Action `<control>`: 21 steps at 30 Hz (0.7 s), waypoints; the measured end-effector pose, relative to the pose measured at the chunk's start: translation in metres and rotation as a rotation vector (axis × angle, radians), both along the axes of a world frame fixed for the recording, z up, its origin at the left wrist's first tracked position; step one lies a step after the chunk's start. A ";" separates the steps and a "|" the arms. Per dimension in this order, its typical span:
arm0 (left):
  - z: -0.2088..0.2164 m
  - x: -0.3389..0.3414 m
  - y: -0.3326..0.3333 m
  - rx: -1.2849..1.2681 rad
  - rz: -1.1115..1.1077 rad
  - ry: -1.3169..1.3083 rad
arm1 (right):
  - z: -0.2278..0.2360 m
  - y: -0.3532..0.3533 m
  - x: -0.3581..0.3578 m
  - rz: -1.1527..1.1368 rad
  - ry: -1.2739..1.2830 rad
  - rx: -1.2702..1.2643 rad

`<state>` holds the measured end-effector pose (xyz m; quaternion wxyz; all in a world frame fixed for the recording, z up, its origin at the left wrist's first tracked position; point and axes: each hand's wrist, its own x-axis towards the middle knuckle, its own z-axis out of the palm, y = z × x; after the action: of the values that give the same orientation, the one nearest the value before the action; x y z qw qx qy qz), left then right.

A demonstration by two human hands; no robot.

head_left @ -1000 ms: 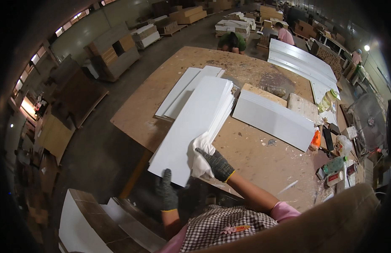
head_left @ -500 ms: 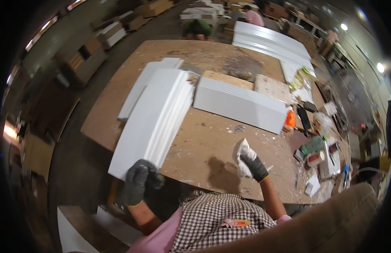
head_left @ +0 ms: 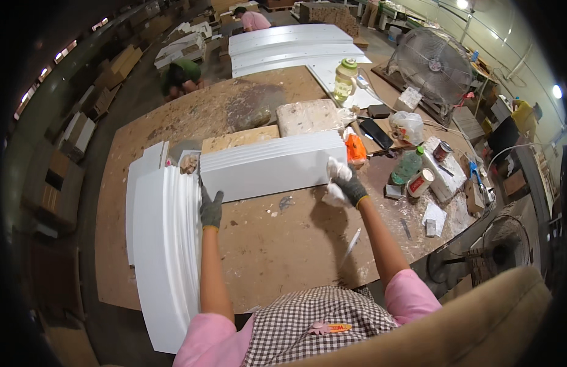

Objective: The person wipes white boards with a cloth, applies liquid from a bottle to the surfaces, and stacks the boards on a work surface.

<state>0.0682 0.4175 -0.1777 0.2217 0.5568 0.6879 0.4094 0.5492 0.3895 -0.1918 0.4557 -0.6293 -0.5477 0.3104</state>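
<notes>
My left hand (head_left: pixel 211 213), in a dark grey glove, reaches to the left end of a stack of long white panels (head_left: pixel 268 174). Its thumb stands apart from the fingers, which point away from me and partly hide at the panel ends. Close on its left lies another stack of white panels (head_left: pixel 154 244), lengthwise to me and past the table's near edge. A crumpled white cloth (head_left: pixel 337 169) is bunched in my gloved right hand (head_left: pixel 352 188) at the right end of the crosswise stack. Whether the cloth touches the top panel's face I cannot tell.
The brown worktable (head_left: pixel 277 244) carries a green bottle (head_left: pixel 407 165), a white tub (head_left: pixel 419 182), an orange packet (head_left: pixel 355 148), a black phone (head_left: pixel 376 133) and a yellow-green jug (head_left: pixel 345 79). A large fan (head_left: pixel 434 64) stands far right. Two people work beyond the table.
The view has swung to the right. My left hand has left the near end of the lengthwise stack for the crosswise stack's left end. My right hand has carried the cloth forward to its right end.
</notes>
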 end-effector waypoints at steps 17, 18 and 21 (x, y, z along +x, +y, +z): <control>0.037 -0.005 -0.053 -0.370 0.218 0.399 | 0.032 0.002 0.059 0.063 -0.488 -0.370; 0.044 0.006 -0.083 -0.359 0.241 0.172 | 0.047 -0.025 0.060 0.004 -0.404 -0.425; 0.005 0.007 -0.162 -0.239 0.359 -0.040 | 0.015 -0.091 0.096 0.067 -0.308 -0.350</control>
<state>0.0755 0.2557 -0.1723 0.2233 0.3866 0.8152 0.3690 0.6448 0.2989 -0.1766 0.2402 -0.7203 -0.5690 0.3159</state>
